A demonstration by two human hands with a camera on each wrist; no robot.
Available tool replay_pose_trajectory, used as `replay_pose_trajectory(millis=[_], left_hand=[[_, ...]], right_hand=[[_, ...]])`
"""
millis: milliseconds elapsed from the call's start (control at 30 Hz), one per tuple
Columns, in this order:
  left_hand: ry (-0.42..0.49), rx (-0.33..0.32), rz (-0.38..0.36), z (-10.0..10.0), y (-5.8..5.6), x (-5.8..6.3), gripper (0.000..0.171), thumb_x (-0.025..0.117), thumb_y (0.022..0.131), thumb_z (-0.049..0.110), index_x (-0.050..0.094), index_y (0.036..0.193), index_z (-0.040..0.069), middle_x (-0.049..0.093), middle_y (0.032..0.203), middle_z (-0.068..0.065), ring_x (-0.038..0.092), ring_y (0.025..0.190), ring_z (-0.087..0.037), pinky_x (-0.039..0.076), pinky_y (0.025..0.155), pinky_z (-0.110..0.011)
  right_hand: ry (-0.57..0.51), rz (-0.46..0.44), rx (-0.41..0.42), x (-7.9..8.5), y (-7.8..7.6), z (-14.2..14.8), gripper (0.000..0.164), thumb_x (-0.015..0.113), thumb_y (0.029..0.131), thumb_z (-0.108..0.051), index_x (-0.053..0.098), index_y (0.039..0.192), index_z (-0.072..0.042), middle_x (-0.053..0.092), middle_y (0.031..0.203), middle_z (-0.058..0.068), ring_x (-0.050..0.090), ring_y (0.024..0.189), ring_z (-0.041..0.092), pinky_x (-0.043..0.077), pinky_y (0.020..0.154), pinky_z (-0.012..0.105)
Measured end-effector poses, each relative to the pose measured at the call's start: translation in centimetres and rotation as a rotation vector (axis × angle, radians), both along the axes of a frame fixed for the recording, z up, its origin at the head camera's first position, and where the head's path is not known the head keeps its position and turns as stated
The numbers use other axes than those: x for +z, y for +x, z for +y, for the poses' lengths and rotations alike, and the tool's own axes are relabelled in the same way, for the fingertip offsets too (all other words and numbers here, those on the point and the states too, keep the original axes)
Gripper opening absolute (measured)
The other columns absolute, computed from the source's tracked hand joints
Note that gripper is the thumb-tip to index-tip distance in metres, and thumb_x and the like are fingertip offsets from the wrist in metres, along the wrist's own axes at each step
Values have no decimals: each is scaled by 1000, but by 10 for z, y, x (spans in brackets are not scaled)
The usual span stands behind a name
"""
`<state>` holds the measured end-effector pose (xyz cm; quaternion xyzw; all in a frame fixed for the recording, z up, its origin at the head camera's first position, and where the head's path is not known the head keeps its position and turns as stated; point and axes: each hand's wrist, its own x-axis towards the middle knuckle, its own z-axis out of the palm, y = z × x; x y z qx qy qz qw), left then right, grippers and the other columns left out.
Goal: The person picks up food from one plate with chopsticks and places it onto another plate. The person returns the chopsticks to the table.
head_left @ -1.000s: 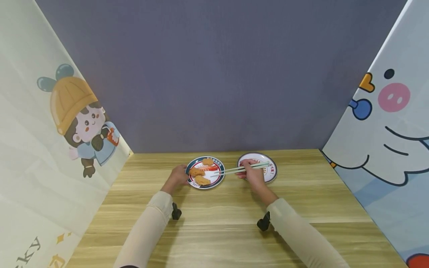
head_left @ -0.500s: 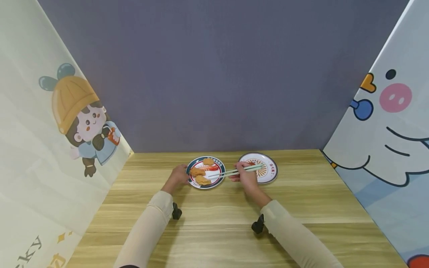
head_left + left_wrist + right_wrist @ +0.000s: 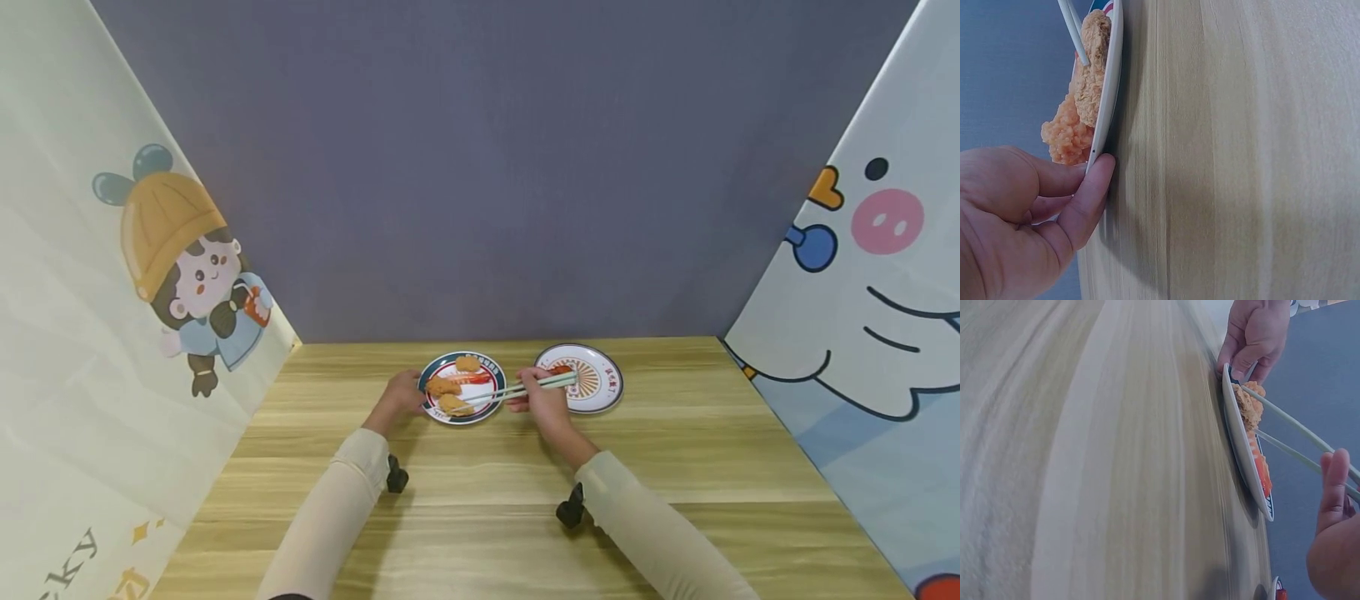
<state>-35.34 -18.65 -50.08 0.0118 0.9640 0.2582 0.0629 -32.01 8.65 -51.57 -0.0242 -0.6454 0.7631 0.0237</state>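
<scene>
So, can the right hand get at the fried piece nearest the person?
Probably yes: the right hand holds the chopsticks with their tips at that fried piece, and nothing else lies over it. The left hand pinches the rim of the plate to one side, leaving room.

Wood-grain worktop (image 3: 480,517), yellowish-brown with paler bands running side to side.
Near its far edge sit a dark-rimmed plate (image 3: 433,367) and, apart from it to the right, a white plate (image 3: 602,377) with a thin dark edge.
</scene>
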Motion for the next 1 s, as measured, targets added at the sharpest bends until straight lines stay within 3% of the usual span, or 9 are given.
replay_pose_trajectory(millis=[467, 733, 867, 1000], left_hand=[[76, 55, -32, 0, -2, 0, 65, 67, 76, -3, 52, 139, -11, 64, 131, -29, 64, 110, -36, 61, 88, -36], [79, 55, -50, 1, -1, -2, 66, 66, 76, -3, 51, 140, -11, 62, 134, -30, 64, 111, -36, 62, 84, -34], [76, 55, -38, 1, 0, -1, 65, 65, 77, -3, 51, 140, -11, 62, 133, -30, 65, 110, -37, 61, 82, -33], [89, 59, -42, 1, 0, 0, 66, 64, 77, -4, 50, 141, -11, 63, 131, -31, 67, 105, -36, 61, 73, -28]], right_hand=[[-35, -14, -79, -4, -2, -3, 29, 51, 102, -12, 67, 111, 10, 69, 93, 36, 71, 54, 16, 65, 60, 32], [-14, -44, -102, -5, -2, -2, 31, 50, 102, -12, 65, 114, 12, 69, 79, 16, 71, 53, 15, 64, 60, 31], [-20, -40, -81, -6, -3, -2, 29, 52, 102, -11, 66, 113, 11, 70, 89, 26, 71, 55, 15, 65, 61, 31], [-53, -42, -18, -6, -3, -2, 29, 57, 99, -8, 62, 116, 16, 66, 104, 40, 72, 58, 14, 65, 64, 29]])
